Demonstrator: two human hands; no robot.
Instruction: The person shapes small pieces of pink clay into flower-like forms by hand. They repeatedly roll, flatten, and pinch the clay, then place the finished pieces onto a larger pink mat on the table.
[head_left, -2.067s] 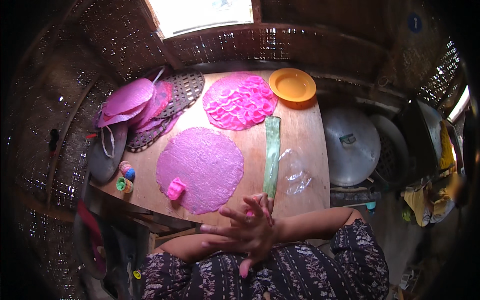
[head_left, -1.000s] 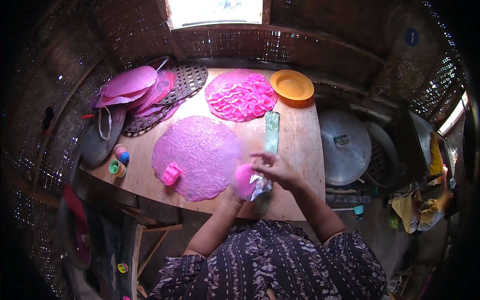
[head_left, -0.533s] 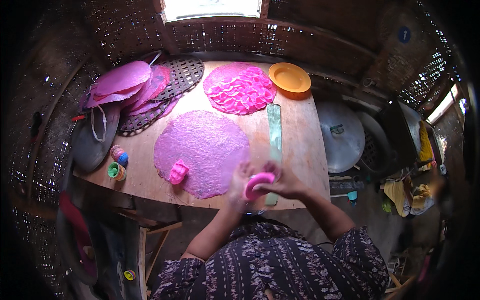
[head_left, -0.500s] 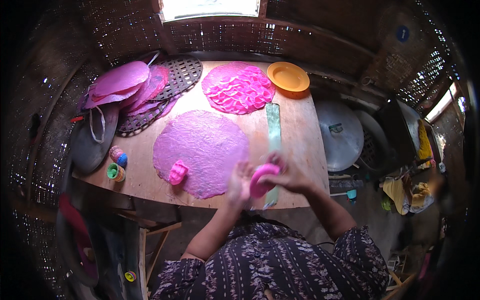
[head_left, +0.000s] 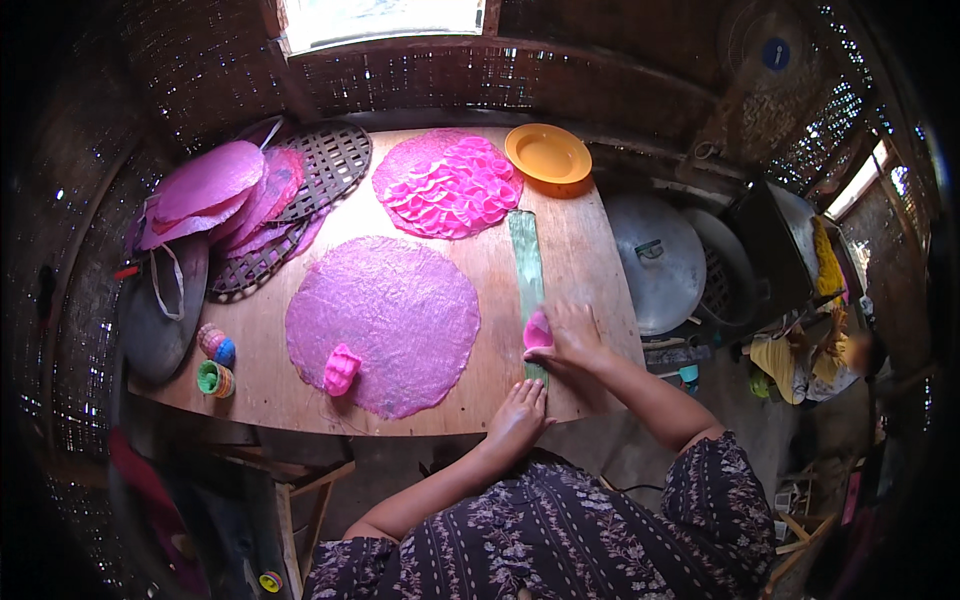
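Observation:
A long green strip (head_left: pixel 527 260), like a piece of leaf, lies front to back on the wooden table. My right hand (head_left: pixel 572 338) grips a smooth pink piece that looks like dough (head_left: pixel 537 330) and presses it on the strip. My left hand (head_left: pixel 518 415) rests flat at the strip's near end, fingers stretched out and holding nothing. To the left lies a thin round pink sheet (head_left: pixel 390 310) with a crumpled pink lump (head_left: pixel 341 369) on its near-left part. Behind it, another round pink sheet (head_left: pixel 400 160) carries several ruffled pink pieces (head_left: pixel 455 190).
An orange plate (head_left: pixel 548 152) sits at the table's (head_left: pixel 590 240) far right corner. Several pink round sheets (head_left: pixel 210 185) are piled at the left with a dark woven tray (head_left: pixel 335 150). Small colourful cups (head_left: pixel 214 378) stand at the left edge. A metal lid (head_left: pixel 655 265) lies beyond the right edge.
Both hands were raised and together around the pink piece. My right hand has brought it down onto the green strip; my left has let go and come down on the near end.

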